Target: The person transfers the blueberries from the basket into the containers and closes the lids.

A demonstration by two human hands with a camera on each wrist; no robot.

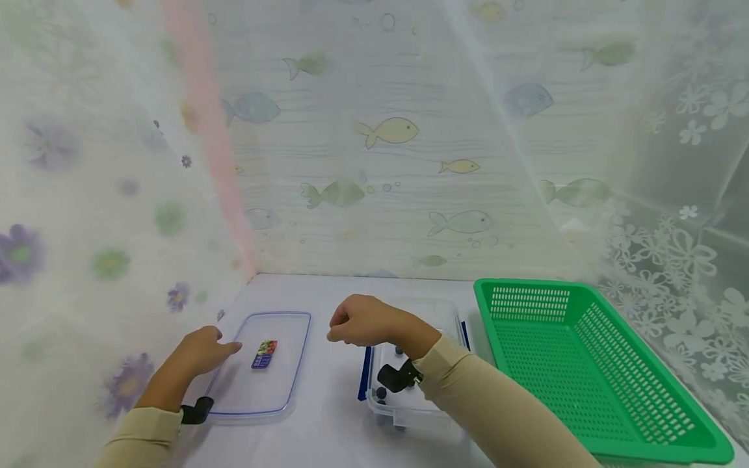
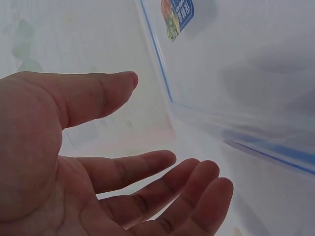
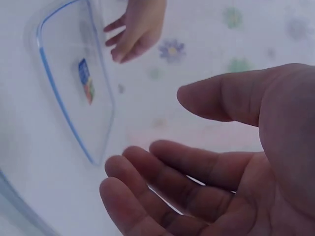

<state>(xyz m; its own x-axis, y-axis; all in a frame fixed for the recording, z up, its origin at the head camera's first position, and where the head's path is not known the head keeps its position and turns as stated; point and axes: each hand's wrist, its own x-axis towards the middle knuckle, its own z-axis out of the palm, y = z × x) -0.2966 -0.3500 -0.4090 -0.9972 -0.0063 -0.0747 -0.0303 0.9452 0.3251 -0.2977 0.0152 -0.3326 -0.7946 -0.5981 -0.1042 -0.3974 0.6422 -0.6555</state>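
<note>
A clear plastic lid [image 1: 281,390] edged in blue lies flat on the left of the table, a colourful label [image 1: 264,354] near its middle. My left hand [image 1: 201,351] hovers by the lid's left edge, thumb apart from the loosely bent fingers, holding nothing. To the right stands a clear plastic container [image 1: 418,417] with blue side clips [image 1: 365,374] and several small dark round things [image 1: 381,392] in it. My right hand [image 1: 370,320] is raised between lid and container; the right wrist view shows its palm [image 3: 231,216] bare and its fingers relaxed. My right forearm partly hides the container.
A green plastic basket [image 1: 552,364] with slotted walls stands on the right, beside the container. Sheer curtains printed with fish [image 1: 394,130] and flowers [image 1: 111,262] hang behind and along both sides of the white table [image 1: 328,416].
</note>
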